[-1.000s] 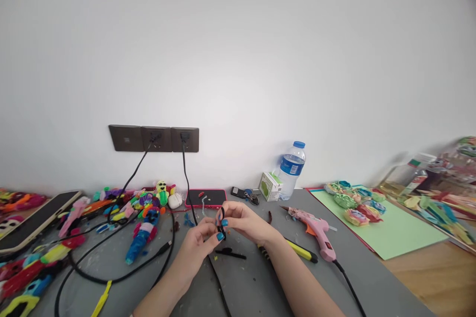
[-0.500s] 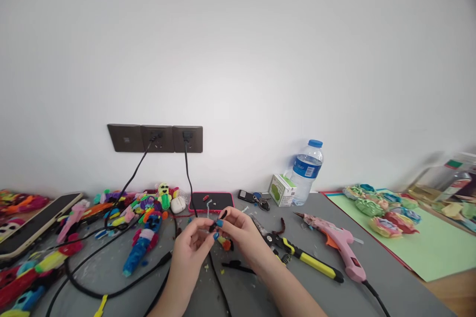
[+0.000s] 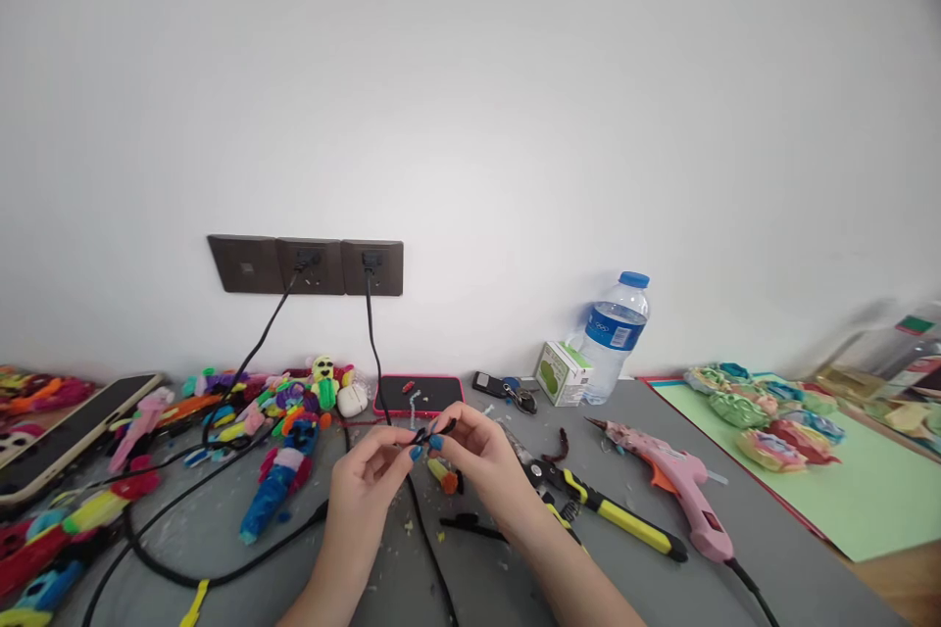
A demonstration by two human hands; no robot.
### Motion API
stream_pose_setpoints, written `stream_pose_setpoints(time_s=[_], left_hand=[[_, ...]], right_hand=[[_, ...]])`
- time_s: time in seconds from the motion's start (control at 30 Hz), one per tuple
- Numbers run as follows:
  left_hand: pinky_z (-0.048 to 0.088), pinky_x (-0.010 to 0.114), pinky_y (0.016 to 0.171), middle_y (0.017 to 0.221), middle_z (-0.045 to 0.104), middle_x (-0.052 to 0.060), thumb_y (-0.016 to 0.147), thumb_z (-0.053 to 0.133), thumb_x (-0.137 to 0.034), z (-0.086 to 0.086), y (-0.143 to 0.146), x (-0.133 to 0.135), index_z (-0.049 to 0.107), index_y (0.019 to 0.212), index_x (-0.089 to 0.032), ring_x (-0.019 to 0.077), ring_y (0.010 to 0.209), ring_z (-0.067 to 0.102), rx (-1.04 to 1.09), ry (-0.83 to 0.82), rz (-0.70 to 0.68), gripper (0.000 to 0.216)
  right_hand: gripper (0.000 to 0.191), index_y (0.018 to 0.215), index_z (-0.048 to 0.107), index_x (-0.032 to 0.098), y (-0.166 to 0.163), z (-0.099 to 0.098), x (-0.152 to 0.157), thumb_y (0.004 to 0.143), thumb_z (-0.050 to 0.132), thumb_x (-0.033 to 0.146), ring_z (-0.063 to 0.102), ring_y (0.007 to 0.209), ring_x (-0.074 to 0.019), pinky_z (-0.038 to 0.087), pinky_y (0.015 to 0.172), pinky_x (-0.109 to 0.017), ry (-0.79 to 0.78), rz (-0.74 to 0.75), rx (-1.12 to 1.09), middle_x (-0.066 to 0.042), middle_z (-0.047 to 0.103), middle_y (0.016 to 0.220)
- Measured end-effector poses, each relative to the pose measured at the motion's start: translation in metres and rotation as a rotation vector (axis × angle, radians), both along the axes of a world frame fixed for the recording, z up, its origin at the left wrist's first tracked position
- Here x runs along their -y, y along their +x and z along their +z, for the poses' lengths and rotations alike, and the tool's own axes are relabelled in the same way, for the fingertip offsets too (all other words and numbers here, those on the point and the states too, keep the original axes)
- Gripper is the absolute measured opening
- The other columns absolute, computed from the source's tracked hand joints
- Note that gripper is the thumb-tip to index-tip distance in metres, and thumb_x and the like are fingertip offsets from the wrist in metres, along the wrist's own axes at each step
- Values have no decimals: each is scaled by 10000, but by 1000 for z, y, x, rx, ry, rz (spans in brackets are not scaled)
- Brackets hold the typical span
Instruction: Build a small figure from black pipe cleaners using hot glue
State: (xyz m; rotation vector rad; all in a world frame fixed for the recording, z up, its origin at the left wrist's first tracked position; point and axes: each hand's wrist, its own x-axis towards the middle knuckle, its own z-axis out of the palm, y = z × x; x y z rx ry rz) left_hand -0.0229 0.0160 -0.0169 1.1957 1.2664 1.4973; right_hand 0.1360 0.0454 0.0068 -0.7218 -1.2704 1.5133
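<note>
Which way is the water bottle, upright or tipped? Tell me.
Upright: the water bottle stands on its base beside the green-and-white box, with its blue cap at the top.

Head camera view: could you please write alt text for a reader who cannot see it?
A person's left hand and right hand pinch a small black piece above a grey table. To the right lie yellow-handled pliers and a pink glue gun, with a bottle and a box near the wall; to the left lie colourful figures.
</note>
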Motion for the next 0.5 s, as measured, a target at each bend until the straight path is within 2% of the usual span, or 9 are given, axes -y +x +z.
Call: stream_pose_setpoints(time_s=[0.17,0.5], left_hand=[[566,270,636,810,710,83,690,777,-361,7,0,1,787,720,-187,223,758,688,-33,93,32,177],[532,255,599,801,690,79,752,722,-307,7,0,2,782,715,-200,216,752,664,-108,167,26,129]], right_hand=[[335,790,646,188,0,-3,-2,753,832,464,578,691,-145,451,651,-267,26,-7,-8,-21,640,738],[338,810,629,184,2,-6,-3,765,825,455,580,699,-135,428,647,-249,32,10,-12,-10,633,727]])
